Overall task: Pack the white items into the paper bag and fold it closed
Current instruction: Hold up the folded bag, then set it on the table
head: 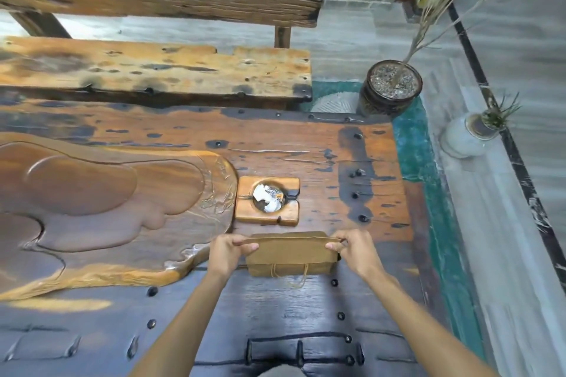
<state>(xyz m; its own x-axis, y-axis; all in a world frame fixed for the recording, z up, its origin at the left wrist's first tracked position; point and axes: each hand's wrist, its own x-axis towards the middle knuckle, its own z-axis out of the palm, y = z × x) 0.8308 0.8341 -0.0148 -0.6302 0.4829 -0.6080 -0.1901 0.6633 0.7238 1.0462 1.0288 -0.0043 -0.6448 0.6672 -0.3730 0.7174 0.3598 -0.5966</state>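
1. My left hand (228, 251) pinches the left end of the paper bag (291, 255), thumb on top of the folded flap, fingers curled beneath.
2. The paper bag lies flat on the wooden table (306, 324), directly ahead of me, between both hands. Its long axis runs left to right; the top fold faces away from me, the twine handles (295, 275) toward me.
3. My right hand (355, 251) pinches the right end of the same flap, fingertips pressed together on the paper.
4. Both hands sit equally near the fold, so I judge the next crease must roll toward me along that axis.
5. No white items show outside the bag; the scraps in the wooden ashtray (267, 200) beyond look unrelated.
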